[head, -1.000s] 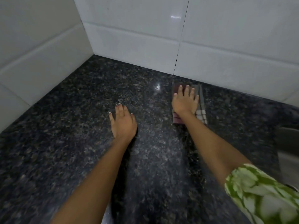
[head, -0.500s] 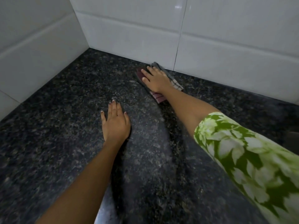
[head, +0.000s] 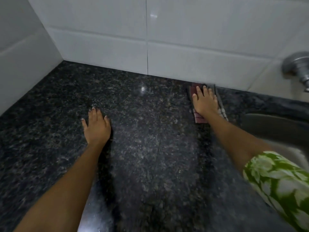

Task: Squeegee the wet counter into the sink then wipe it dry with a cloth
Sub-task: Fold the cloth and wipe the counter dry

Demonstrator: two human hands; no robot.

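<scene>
A dark speckled granite counter [head: 142, 148] fills the view. My right hand [head: 204, 102] lies flat on a folded maroon and grey checked cloth [head: 199, 118], pressing it onto the counter close to the white tiled back wall. The cloth sticks out around the fingers and wrist. My left hand [head: 97, 126] rests palm down on the bare counter, fingers together, holding nothing. A sink [head: 275, 129] shows its dark rim at the right edge. No squeegee is in view.
White tiled walls [head: 103, 47] meet in a corner at the back left. A metal tap fitting [head: 299, 67] sticks out of the wall at the upper right, above the sink. A green and white patterned sleeve [head: 280, 185] covers my right upper arm.
My right hand has slid the cloth along the back wall from the middle to the right, toward the sink. The left hand has stayed planted. The tap and sink have come into view.
</scene>
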